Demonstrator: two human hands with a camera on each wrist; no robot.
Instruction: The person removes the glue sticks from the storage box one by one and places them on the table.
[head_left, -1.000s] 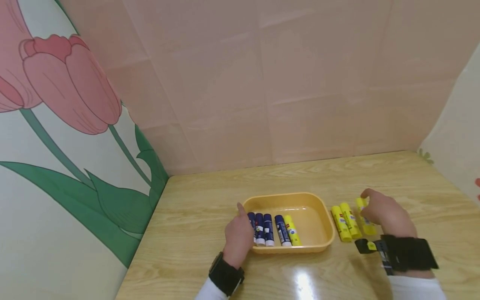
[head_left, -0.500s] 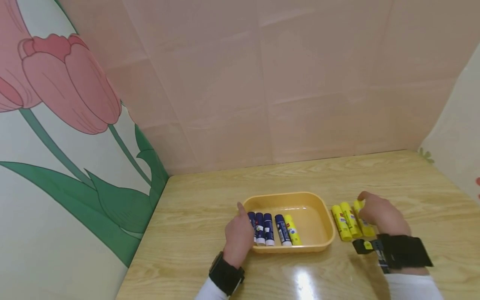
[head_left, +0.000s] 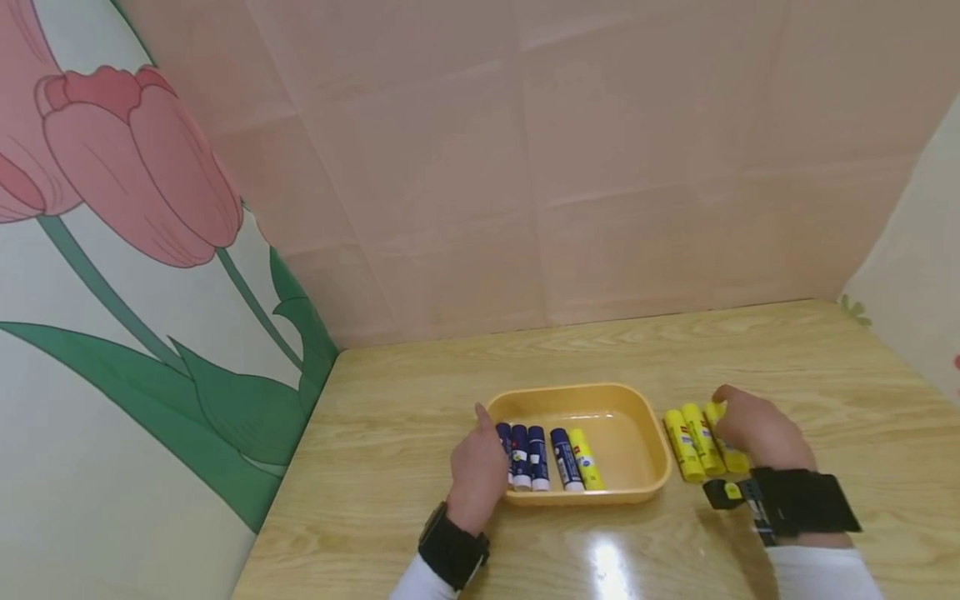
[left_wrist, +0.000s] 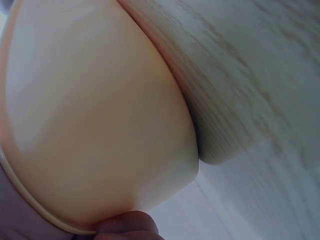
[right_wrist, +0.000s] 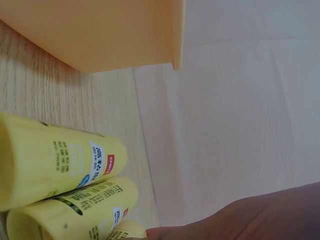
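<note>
The fingers of the right hand (head_left: 765, 429) are curling over the rightmost yellow glue stick (head_left: 735, 460) and gripping it near its far end; the hand is partly covering the stick. The fingers of the left hand (head_left: 477, 467) are gripping the left rim of the orange tray (head_left: 626, 450), with the fingertips pressing on the tray in the left wrist view.

The rightmost yellow glue stick is lying on the table (head_left: 375, 433), to the right of the tray. Beside it, the middle yellow glue stick (head_left: 702, 437) and the left yellow glue stick (head_left: 684, 446) are lying in the same row, the left one resting nearest the tray. Inside the tray, four dark blue glue sticks (head_left: 538, 458) are lying side by side, the leftmost partly hidden by the left hand. A yellow glue stick in the tray (head_left: 586, 460) is lying just right of them.

A black band is encircling each wrist. Behind the table, a pink sheet (head_left: 420, 167) is hanging; a tulip picture (head_left: 142, 158) is covering the left wall.
</note>
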